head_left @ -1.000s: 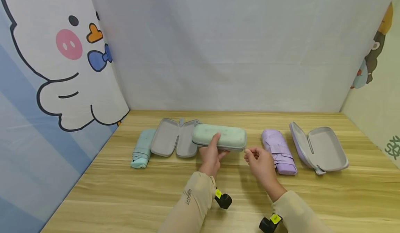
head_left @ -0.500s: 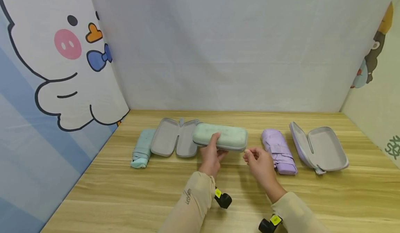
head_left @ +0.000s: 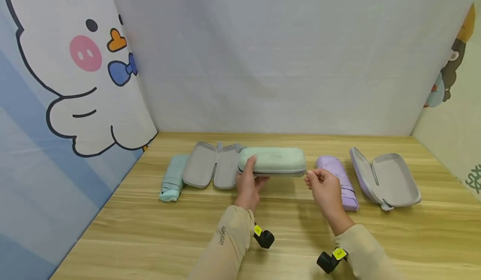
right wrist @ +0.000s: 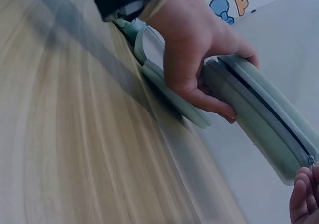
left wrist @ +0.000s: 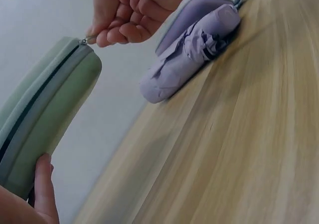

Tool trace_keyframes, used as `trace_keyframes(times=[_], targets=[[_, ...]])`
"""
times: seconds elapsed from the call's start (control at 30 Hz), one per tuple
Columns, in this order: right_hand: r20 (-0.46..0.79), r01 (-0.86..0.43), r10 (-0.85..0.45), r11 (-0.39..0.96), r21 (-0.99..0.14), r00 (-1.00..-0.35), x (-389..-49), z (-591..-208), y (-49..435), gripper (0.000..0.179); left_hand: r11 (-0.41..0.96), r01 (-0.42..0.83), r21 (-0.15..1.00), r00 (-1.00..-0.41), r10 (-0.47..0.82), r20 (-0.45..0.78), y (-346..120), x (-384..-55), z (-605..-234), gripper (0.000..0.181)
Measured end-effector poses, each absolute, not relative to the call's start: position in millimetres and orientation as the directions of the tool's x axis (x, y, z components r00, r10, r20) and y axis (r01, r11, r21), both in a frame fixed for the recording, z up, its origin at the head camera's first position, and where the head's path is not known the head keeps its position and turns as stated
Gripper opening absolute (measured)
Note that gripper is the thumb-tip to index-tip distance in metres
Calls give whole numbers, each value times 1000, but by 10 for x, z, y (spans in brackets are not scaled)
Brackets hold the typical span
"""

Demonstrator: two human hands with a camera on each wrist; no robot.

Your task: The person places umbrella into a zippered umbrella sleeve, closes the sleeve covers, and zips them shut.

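A mint-green zippered hard case (head_left: 276, 159) is held above the table, lid facing up, a dark line running along its zip seam. My left hand (head_left: 248, 184) grips its left end, thumb on top and fingers beneath. At the right end, my right hand (head_left: 325, 190) pinches the zipper pull (left wrist: 83, 42) between thumb and fingertips. A folded purple umbrella (head_left: 340, 182) lies just beyond the right hand. Left of the case is an unfolded case with grey lining (head_left: 201, 165), and beside that a folded teal umbrella (head_left: 175, 177).
An unfolded purple case with grey lining (head_left: 394, 180) lies at the right on the wooden table (head_left: 150, 238). A white cloth backdrop (head_left: 270, 63) rises behind the table's far edge. Printed cartoon panels stand at both sides.
Both hands and the mint-green case have shifted slightly right, and the case sits more level. My right hand has also risen a little, still at the zipper end. The view has shifted slightly.
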State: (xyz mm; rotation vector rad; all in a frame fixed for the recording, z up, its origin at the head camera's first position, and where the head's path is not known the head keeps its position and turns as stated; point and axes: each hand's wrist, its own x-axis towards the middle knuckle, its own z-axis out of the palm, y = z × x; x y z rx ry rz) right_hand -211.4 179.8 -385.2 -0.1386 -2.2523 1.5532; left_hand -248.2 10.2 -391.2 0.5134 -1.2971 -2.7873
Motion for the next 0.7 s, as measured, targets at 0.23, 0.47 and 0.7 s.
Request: trace_keyframes(times=[0.23, 0.47, 0.7], targets=[[288, -135, 293, 448, -884, -912, -2112, -3871, 1833, 16, -653, -79, 753, -942, -199, -271, 146, -2489, -3924, 61], [311, -144, 275, 492, -858, -910, -2071, -3890, 1790, 17, -652, -55, 756, -932, -238, -273, 166, -2484, -3937, 64], [327, -155, 273, 504, -850, -905, -2078, -3923, 1761, 16, -655, -51, 754, -932, -241, -273, 176, -2472, -3927, 65]])
